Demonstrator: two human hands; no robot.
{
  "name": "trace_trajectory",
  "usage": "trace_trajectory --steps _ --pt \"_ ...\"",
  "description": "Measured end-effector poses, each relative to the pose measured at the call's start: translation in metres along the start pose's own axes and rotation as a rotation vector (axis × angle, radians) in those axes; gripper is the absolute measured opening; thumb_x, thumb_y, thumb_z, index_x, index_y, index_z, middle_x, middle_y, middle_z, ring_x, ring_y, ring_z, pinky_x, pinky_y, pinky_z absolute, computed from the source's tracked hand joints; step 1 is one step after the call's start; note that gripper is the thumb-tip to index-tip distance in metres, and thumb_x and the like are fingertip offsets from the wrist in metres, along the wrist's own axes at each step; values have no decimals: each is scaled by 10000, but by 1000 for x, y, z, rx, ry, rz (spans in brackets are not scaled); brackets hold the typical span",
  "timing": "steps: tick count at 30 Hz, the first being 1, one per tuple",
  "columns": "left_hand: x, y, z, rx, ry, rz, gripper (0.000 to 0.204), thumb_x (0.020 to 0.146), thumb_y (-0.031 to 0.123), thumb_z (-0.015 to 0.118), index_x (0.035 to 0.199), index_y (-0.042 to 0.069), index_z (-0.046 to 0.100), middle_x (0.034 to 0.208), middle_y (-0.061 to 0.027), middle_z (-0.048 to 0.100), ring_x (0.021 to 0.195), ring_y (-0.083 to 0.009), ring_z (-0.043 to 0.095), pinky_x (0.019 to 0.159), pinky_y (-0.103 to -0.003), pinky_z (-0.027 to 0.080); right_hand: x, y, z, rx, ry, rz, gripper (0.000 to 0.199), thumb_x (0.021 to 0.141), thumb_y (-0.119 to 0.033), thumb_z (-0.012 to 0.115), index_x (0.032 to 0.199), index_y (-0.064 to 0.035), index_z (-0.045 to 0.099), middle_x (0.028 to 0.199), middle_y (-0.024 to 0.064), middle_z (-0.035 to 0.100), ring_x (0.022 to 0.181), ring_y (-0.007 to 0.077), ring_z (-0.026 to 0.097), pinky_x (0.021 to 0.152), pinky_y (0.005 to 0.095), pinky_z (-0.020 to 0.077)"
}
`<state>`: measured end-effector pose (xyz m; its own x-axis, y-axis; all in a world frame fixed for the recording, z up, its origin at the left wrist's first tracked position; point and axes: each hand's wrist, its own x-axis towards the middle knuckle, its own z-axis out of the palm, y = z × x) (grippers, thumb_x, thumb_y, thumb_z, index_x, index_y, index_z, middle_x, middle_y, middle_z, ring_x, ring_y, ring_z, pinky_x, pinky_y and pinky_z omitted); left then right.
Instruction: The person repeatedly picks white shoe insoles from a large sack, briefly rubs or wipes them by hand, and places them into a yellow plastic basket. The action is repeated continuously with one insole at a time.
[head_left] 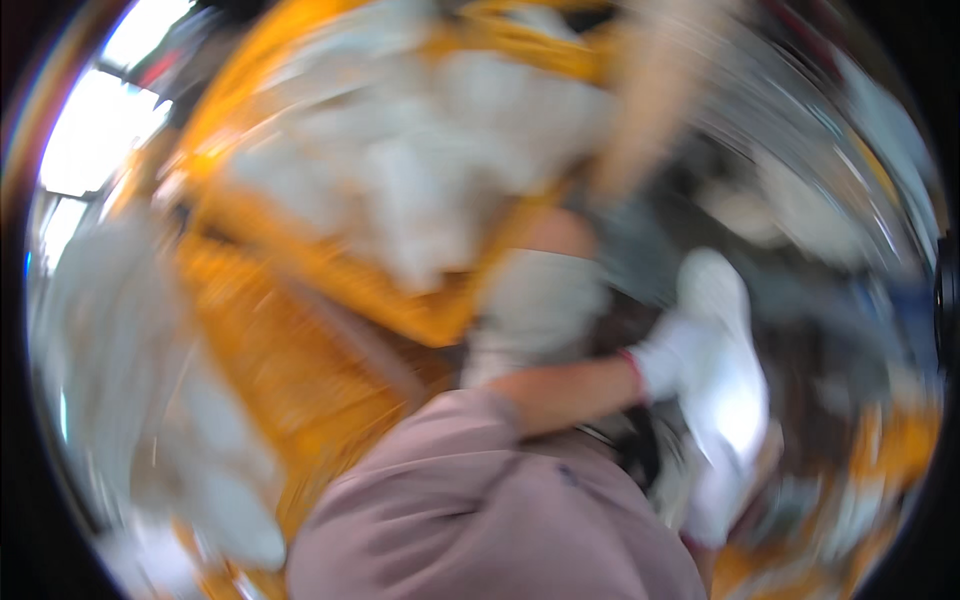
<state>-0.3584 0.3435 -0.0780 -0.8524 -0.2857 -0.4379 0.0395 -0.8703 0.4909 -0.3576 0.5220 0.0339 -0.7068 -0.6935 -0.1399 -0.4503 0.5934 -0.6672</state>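
A long white, round-ended shape [715,300], glaring bright low down, meets the gloved left hand [668,358] and right hand [713,500], fingers too blurred to tell whether gripping

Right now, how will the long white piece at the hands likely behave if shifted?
The long white piece is probably fairly stiff, since its rounded outline shows no obvious sag beside the left hand. It may be somewhat slippery, given the bright sheen, though blur hides its texture.
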Motion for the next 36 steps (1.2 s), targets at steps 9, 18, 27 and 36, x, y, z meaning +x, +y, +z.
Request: trace_trajectory --steps 9,18,27,36 --pt "88 32 73 -114 85 64 334 1014 180 695 1294 -1 669 1220 -108 729 1098 -264 697 1006 -396 551 69 -13 -34 390 543 20 448 1027 -114 607 1418 77 502 1148 257 676 1023 325 699 897 431 555" --pt "170 116 -69 932 256 17 620 999 366 757 1470 1 586 1386 -91 668 1224 -222 646 1025 -354 523 222 39 -24 -349 537 -470 161 834 -165 697 880 -28 627 982 234 653 850 436 675 697 553 551" --pt "44 104 0 724 -172 137 593 932 158 805 1440 -52 584 1265 -85 711 1119 -152 664 999 -312 528 242 5 -31 269 294 72 419 904 -307 709 1075 74 669 1008 315 666 938 486 681 834 515 545" --pt "124 32 92 117 337 183 415 986 288 786 1227 -36 691 1110 -104 717 960 -234 716 832 -378 608 146 20 -23 244 630 35 628 891 -200 724 1440 17 511 1266 254 690 1138 402 714 969 438 560"
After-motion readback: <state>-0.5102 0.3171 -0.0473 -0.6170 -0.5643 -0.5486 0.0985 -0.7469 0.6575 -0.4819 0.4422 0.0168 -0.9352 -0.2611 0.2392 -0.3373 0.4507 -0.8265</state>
